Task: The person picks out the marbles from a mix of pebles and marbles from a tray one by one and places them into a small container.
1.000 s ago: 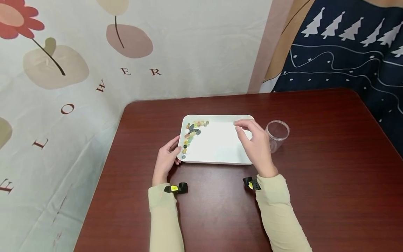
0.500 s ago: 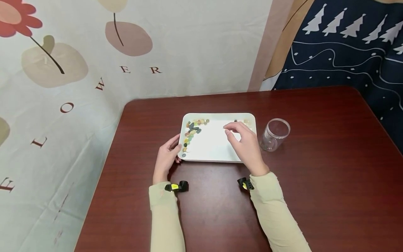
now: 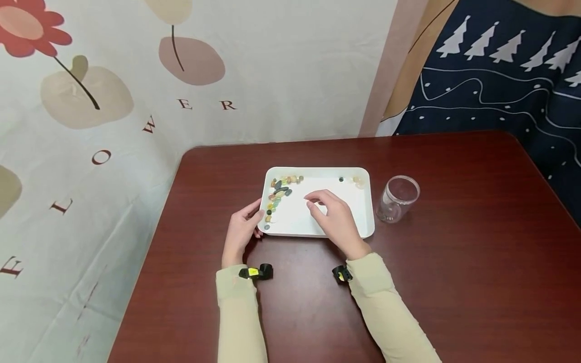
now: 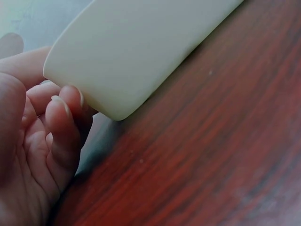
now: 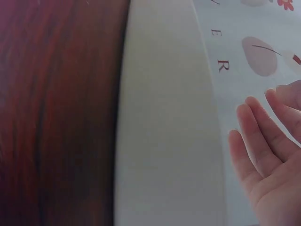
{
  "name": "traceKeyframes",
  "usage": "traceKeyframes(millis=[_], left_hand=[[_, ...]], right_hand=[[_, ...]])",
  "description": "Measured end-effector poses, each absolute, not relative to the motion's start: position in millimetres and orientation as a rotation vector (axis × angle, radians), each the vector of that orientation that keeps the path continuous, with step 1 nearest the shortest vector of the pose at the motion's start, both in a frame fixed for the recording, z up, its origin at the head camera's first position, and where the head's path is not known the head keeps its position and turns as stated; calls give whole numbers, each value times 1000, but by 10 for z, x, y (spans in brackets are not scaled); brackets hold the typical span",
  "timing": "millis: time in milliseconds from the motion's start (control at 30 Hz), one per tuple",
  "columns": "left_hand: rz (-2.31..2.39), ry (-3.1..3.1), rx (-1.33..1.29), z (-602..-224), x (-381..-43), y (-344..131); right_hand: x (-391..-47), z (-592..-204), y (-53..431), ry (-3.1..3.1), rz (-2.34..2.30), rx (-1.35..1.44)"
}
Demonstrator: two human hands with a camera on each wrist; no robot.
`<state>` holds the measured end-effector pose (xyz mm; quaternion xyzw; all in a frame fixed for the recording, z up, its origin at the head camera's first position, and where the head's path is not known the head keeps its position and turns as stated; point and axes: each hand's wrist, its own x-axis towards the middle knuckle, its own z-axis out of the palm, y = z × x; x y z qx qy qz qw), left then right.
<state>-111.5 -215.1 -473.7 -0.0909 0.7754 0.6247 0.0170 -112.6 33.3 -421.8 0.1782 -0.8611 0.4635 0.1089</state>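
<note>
A white rectangular tray [image 3: 299, 223] is on the table. My left hand [image 3: 240, 233] grips its left edge with the thumb at the rim; in the left wrist view, curled fingers [image 4: 63, 122] show beside the tray's corner. Small coloured pebbles [image 3: 280, 193] lie in a bent row along the tray's left and upper left. Over the tray's middle is my right hand [image 3: 336, 219], thumb and index tips close together. Whether something small sits between them cannot be made out. A dark pebble [image 3: 341, 179] and several pale pebbles [image 3: 358, 181] lie at the tray's upper right.
A clear jar [image 3: 397, 199], its top uncovered, stands just right of the tray on the dark red-brown table [image 3: 476, 242]. Behind the table hang a pale flower-print cloth [image 3: 290, 75] and a navy cloth [image 3: 490, 96] with white trees.
My right hand has moved left and nearer over the tray, away from the jar. The pebbles at the tray's upper right have come into full sight. My left hand keeps its place.
</note>
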Motion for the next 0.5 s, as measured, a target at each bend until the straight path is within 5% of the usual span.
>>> traceKeyframes(millis=[500], left_hand=[[1909, 2412, -301, -4706, -1126, -2155]], right_hand=[[-1153, -4247, 151, -2592, 1431, 501]])
